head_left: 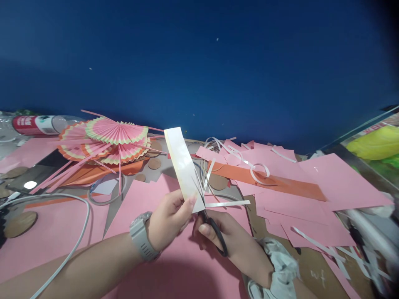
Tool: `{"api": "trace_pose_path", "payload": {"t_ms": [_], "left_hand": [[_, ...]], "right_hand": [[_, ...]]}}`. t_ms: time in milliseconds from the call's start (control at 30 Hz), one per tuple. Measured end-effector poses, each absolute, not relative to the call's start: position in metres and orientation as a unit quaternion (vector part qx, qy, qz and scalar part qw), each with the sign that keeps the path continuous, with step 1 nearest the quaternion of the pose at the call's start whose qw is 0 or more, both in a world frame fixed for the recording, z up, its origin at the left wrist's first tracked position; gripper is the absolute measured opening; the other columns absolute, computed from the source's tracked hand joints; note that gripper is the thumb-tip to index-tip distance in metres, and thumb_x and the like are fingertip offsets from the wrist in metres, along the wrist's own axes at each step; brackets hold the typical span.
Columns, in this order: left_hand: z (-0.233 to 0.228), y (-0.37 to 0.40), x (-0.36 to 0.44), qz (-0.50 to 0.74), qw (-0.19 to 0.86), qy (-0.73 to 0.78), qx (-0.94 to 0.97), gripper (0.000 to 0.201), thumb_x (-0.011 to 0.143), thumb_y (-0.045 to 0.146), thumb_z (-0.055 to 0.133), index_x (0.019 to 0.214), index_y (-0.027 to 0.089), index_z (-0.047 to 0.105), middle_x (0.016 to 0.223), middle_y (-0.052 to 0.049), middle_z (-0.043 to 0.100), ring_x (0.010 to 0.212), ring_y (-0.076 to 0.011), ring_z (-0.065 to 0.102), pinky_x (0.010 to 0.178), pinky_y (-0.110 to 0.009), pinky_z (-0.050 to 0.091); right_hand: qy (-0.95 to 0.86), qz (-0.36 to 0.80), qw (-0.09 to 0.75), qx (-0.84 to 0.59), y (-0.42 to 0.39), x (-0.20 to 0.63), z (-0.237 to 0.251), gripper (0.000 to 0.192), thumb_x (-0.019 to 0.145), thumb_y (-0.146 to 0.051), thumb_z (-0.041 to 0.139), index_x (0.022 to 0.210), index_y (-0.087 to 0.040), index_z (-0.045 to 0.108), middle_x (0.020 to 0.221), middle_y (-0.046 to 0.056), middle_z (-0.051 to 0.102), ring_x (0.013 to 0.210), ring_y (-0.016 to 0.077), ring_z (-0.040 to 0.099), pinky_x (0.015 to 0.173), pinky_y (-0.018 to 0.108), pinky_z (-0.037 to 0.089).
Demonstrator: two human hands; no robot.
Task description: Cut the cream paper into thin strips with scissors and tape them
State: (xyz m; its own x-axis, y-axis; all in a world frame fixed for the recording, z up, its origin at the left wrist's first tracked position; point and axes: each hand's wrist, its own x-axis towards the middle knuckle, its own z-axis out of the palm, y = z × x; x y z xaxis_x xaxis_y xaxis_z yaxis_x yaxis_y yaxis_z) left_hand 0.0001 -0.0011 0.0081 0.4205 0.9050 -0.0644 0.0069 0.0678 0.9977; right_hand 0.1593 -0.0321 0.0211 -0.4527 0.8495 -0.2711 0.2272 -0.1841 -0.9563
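Cluttered table (62,232); fingers (188,204) pinching strip (183,168)

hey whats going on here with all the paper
A person is cutting paper at a cluttered table. The left hand, with a grey watch on the wrist, holds up a white strip of paper, and the right hand works black-handled scissors into its lower edge, where a thin sliver sticks out. Pink sheets, pleated paper fans and loose trimmings lie around.
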Motion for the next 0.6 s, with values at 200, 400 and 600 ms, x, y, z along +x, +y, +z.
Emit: {"api": "trace_pose_path", "payload": {"t_ms": [200, 400, 600], "left_hand": [[0.0082, -0.0012, 0.0008, 0.368, 0.614, 0.377, 0.589, 0.037, 0.092, 0.043, 0.037, 0.069, 0.016, 0.048, 0.043, 0.006, 0.046, 0.037, -0.0053, 0.034, 0.038, -0.016, 0.027], [0.0086, -0.0012, 0.0001, 0.36, 0.607, 0.389, 0.592, 0.037, 0.092, 0.043, 0.037, 0.075, 0.015, 0.053, 0.044, 0.005, 0.046, 0.038, -0.007, 0.038, 0.042, -0.018, 0.032], [0.0085, -0.0011, 0.0004, 0.348, 0.624, 0.375, 0.591, 0.037, 0.092, 0.045, 0.036, 0.082, 0.015, 0.057, 0.048, 0.003, 0.05, 0.041, -0.0092, 0.046, 0.042, -0.02, 0.035]], "right_hand": [[-0.589, 0.615, 0.252, -0.46, -0.0317, 0.1596, 0.0222, 0.051, 0.079, -0.066, 0.045, 0.074, -0.017, 0.056, 0.064, 0.001, 0.055, 0.06, 0.0144, 0.053, 0.056, 0.027, 0.046], [-0.586, 0.617, 0.247, -0.463, -0.0325, 0.1607, 0.0199, 0.049, 0.082, -0.062, 0.044, 0.073, -0.015, 0.056, 0.063, 0.001, 0.055, 0.055, 0.0126, 0.052, 0.052, 0.026, 0.044], [-0.585, 0.619, 0.246, -0.463, -0.034, 0.1611, 0.0205, 0.042, 0.086, -0.057, 0.044, 0.075, -0.018, 0.055, 0.065, 0.0, 0.055, 0.058, 0.014, 0.053, 0.05, 0.025, 0.042]]}}
